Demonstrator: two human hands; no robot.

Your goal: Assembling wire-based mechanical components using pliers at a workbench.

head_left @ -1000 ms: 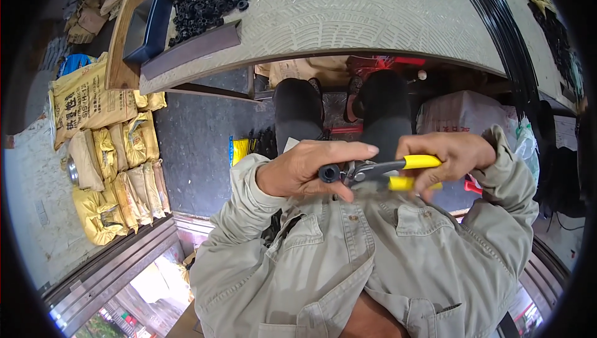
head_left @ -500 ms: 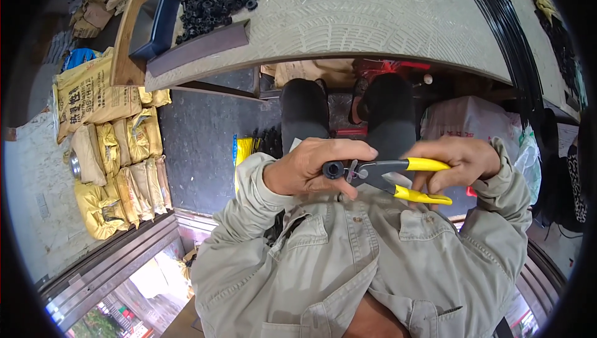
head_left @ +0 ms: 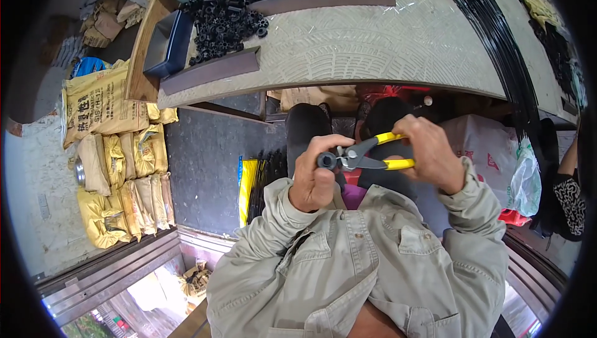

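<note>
One black hollow fitting [head_left: 326,160] is pinched between the left hand's [head_left: 310,179] thumb and forefinger, off the worktable's [head_left: 348,52] near edge; the right hand [head_left: 432,154] grips one pair of pliers [head_left: 367,162], two yellow handles spread.

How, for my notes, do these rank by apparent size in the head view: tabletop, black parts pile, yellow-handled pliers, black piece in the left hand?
1. Tabletop
2. Black parts pile
3. Yellow-handled pliers
4. Black piece in the left hand
</note>
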